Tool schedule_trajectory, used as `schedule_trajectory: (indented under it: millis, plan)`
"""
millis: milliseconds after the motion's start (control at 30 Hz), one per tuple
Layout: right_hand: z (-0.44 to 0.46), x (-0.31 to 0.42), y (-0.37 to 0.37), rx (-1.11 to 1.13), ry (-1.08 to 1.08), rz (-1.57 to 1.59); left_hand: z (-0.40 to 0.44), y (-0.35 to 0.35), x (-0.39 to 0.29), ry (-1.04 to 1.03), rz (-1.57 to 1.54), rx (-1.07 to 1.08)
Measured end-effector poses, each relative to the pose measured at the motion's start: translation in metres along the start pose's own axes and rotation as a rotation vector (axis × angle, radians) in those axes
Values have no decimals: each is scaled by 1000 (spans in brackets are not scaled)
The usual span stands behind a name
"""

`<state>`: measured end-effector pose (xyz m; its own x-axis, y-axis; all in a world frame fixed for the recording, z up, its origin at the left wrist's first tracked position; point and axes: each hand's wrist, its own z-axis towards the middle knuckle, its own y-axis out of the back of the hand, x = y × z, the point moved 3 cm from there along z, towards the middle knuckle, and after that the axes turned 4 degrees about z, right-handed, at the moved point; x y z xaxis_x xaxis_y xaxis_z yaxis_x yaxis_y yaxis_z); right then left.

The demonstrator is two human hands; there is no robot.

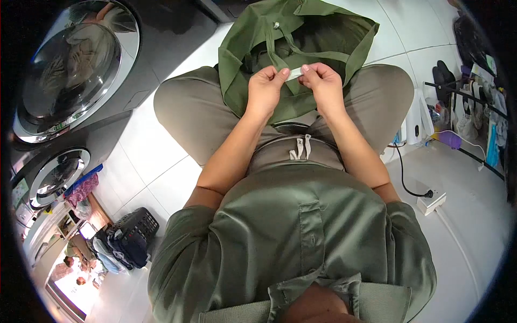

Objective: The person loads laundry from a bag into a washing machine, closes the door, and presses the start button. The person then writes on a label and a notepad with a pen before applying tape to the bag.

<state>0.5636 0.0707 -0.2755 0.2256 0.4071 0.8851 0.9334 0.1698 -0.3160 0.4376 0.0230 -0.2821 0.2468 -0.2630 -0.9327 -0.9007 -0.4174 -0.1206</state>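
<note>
Between my thighs stands a green fabric bag (232, 64), its mouth gaping and its long green straps (309, 53) hanging across the opening. My left hand (264, 89) and my right hand (325, 88) are raised over the bag's near side. Each pinches one end of a small white strip (294, 74), which spans the gap between my thumbs. Whether the strip is attached to the bag, I cannot tell. The bag's dark inside is partly hidden behind my hands.
At left are a dark front-loading machine with a round door (70, 75) and a smaller round door (58, 175) below. A black basket (137, 223) with clothes sits lower left. At right are a black rack (474, 97) and a plugged-in cord (405, 180).
</note>
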Motion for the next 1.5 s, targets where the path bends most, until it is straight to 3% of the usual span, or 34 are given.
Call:
schedule_trajectory:
  millis: [167, 300, 400, 467, 567, 867, 1033, 1200, 1500]
  plan:
    - [4, 3, 1, 101, -51, -95, 0, 7, -5, 4, -7, -6]
    - [0, 7, -1, 16, -50, -76, 2, 5, -2, -59, 1, 17]
    - [3, 8, 11, -68, -89, 81, 2, 7, 1, 2, -73, -34]
    - [5, 4, 13, 84, -158, 29, 2, 3, 3, 74, -279, 20]
    - [6, 0, 10, 94, -161, -15, 0, 2, 5, 202, -389, 57]
    - [8, -3, 8, 117, -180, 4, 0, -1, 5, 262, -510, 141]
    - [8, -3, 8, 105, -163, 12, 1, -1, 10, 294, -532, 152]
    - [7, 8, 12, 107, -149, 239, 3, 0, 13, 301, -536, 147]
    - [6, 7, 11, 80, -189, 126, 5, -6, 6, 299, -544, 167]
